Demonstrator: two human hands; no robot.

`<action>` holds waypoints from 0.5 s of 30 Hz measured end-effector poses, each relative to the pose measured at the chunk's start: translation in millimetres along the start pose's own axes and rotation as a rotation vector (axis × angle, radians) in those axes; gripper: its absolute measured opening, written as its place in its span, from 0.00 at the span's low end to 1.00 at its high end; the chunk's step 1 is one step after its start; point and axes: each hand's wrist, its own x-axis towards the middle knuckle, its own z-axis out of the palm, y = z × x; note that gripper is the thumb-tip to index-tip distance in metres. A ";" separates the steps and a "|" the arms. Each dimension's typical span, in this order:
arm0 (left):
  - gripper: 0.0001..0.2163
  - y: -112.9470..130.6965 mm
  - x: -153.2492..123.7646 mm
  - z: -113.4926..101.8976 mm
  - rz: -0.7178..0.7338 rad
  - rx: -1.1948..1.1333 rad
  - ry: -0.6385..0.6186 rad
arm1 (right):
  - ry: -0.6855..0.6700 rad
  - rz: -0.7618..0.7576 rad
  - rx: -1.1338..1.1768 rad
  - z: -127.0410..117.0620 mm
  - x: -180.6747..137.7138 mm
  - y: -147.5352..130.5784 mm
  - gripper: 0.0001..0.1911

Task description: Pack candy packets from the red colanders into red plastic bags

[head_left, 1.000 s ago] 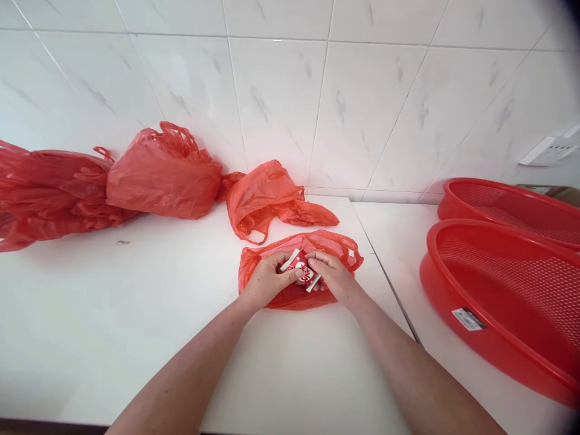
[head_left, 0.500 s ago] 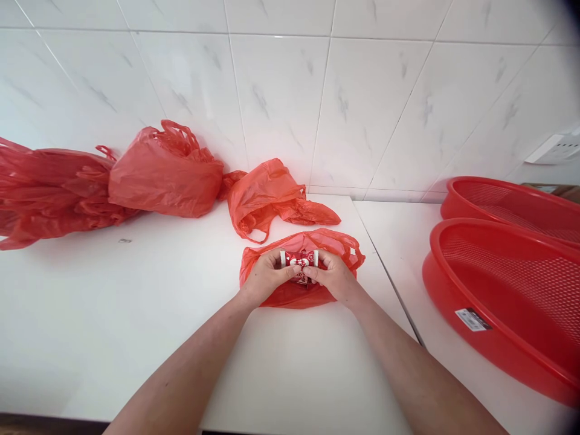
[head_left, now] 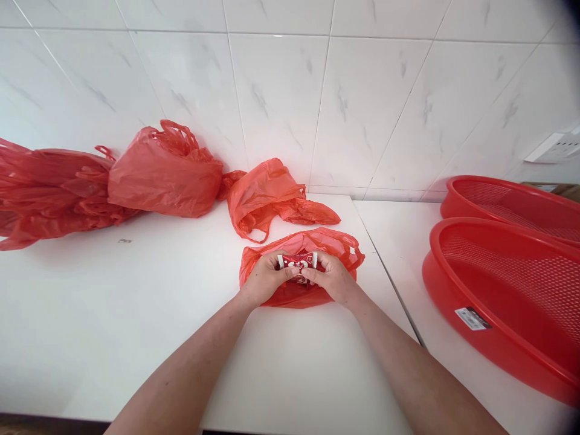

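I held a small red-and-white packet (head_left: pixel 298 262) between both hands above a thin red bag (head_left: pixel 338 241), which lay flat near the right edge of the white surface (head_left: pixel 136 314). My left hand (head_left: pixel 265 281) pinched the packet's left end and my right hand (head_left: pixel 333 279) pinched its right end, thumbs on top. Its long axis ran side to side, parallel with the near edge, and neither hand was nearer than the other. The wrapper looked glossy and crinkled, with white crimped ends; the bag under it was filmy, wrinkled plastic. More red bags (head_left: pixel 167 172) were slumped along the far edge against the tiled wall (head_left: pixel 362 90). Two shallow red mesh baskets (head_left: pixel 498 290), rigid and perforated, stood overlapping on the adjoining surface to the right.
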 end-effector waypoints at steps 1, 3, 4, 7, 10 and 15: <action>0.10 0.7 -0.2 0.2 -0.002 -0.006 0.005 | 0.001 0.000 -0.004 -0.3 0.1 -0.6 0.10; 0.11 3.4 -1.0 1.1 -0.001 -0.023 0.000 | -0.006 0.008 -0.006 -1.4 0.5 -1.3 0.11; 0.12 5.2 -1.5 1.8 0.003 -0.029 -0.011 | -0.012 0.016 -0.001 -2.1 0.6 -1.2 0.13; 0.14 9.6 -3.0 3.3 0.031 -0.017 -0.037 | -0.013 0.022 0.020 -3.9 1.0 0.6 0.18; 0.19 10.5 -3.3 3.0 0.040 0.052 0.016 | 0.009 0.023 0.031 -4.3 1.3 3.1 0.18; 0.18 8.2 -2.2 1.5 0.062 0.057 0.017 | 0.029 0.029 0.025 -2.6 2.4 5.4 0.20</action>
